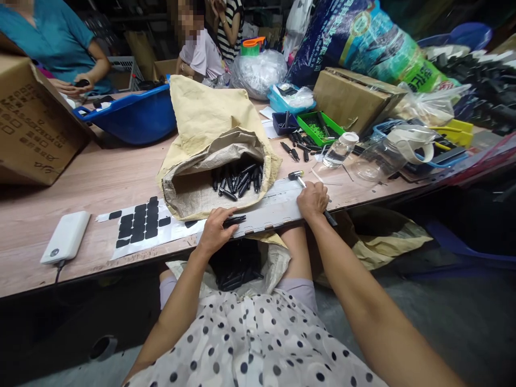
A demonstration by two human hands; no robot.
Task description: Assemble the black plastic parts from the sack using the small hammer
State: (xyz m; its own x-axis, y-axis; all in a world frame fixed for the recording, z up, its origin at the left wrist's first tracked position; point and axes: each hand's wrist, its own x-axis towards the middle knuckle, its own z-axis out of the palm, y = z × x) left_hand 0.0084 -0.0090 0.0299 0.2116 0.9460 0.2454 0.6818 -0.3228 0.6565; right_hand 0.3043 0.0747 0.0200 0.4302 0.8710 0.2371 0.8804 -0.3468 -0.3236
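Note:
At the table's front edge my left hand (216, 232) is closed on a slim black pen-shaped part (237, 219), held over a grey board (271, 207). My right hand (313, 200) wraps round a small hammer (296, 175); its head points away from me and the dark handle end sticks out below the hand. Between and beyond my hands lies an open tan woven sack (209, 107), its mouth towards me, with several black pen-shaped parts (242, 180) inside. Another open sack (278, 263) in my lap holds more dark parts.
Left on the table are a white power bank (66, 236), a sheet of black stickers (139, 221), a blue basin (137, 118) and a cardboard box (36, 118). Rightwards stand a green tray (320, 128), a bottle (341, 150) and a clear jug (381, 158). Other people sit across.

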